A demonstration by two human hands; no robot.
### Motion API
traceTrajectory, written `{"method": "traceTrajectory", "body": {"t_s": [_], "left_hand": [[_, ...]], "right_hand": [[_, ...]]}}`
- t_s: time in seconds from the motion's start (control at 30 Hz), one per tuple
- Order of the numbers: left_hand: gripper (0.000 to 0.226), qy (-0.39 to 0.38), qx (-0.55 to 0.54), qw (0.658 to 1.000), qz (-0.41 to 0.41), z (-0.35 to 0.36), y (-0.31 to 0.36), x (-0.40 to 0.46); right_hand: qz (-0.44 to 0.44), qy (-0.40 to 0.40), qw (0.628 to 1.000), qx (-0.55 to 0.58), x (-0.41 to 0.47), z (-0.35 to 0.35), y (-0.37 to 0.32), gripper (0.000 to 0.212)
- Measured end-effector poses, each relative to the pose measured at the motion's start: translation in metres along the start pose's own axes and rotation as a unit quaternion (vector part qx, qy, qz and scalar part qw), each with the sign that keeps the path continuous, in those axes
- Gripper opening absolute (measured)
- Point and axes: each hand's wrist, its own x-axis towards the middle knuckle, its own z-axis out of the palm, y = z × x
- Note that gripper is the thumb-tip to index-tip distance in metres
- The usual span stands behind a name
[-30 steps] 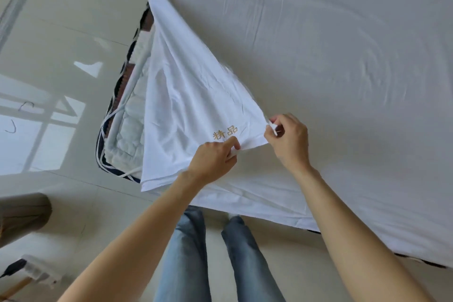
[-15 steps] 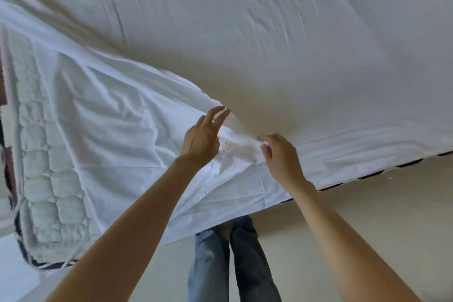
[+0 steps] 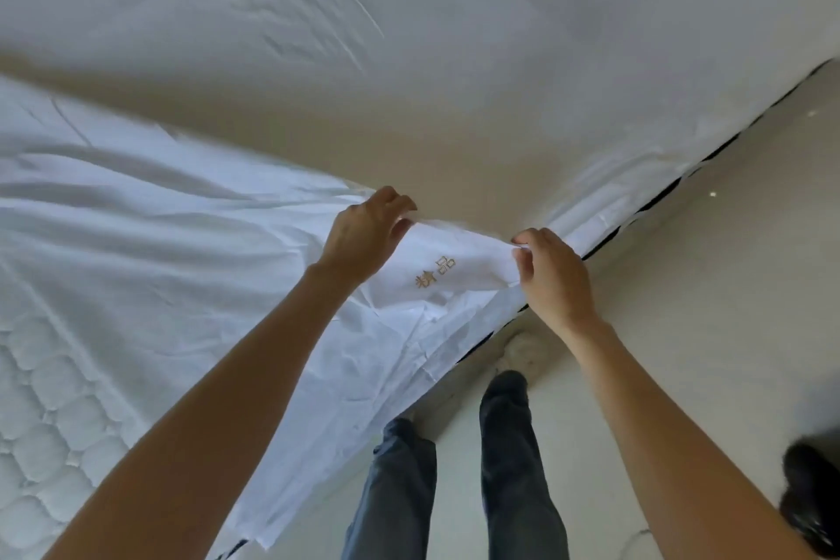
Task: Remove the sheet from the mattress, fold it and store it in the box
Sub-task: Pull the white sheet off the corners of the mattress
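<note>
The white sheet (image 3: pixel 409 36) covers most of the mattress, with its near left part folded back over itself. My left hand (image 3: pixel 366 232) grips the folded edge beside a corner with gold embroidered characters (image 3: pixel 434 271). My right hand (image 3: pixel 552 273) pinches the same corner's tip near the mattress edge. The quilted mattress top (image 3: pixel 41 414) lies bare at the lower left. The box is out of sight.
The pale glossy floor (image 3: pixel 727 264) runs along the right of the mattress's dark edge (image 3: pixel 682 182). My legs in blue jeans (image 3: pixel 513 459) stand right at the mattress side. A dark blurred object (image 3: pixel 811 500) sits at the lower right.
The view has swung right along the mattress. Both hands have carried the embroidered corner toward the mattress's near edge, and the corner now stretches between them.
</note>
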Motion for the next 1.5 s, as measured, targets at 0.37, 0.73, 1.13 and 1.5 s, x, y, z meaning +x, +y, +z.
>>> {"method": "traceTrajectory", "body": {"t_s": [0.37,0.73,1.13,1.5], "left_hand": [[0.013,0.021,0.026,0.999,-0.004,0.045,0.166,0.176],[0.011,0.052,0.009,0.998,0.03,0.078,0.305,0.361],[0.009,0.065,-0.054,0.994,0.068,0.115,0.443,0.612],[0.01,0.021,-0.046,0.997,0.051,0.161,0.559,0.796]], "right_hand": [[0.037,0.057,0.998,0.002,0.072,-0.113,0.173,0.03],[0.108,0.124,0.982,0.09,0.168,-0.229,0.321,0.025],[0.237,0.164,0.904,0.316,0.336,-0.369,0.486,0.015],[0.273,0.197,0.924,0.18,0.448,-0.448,0.64,0.021]]}}
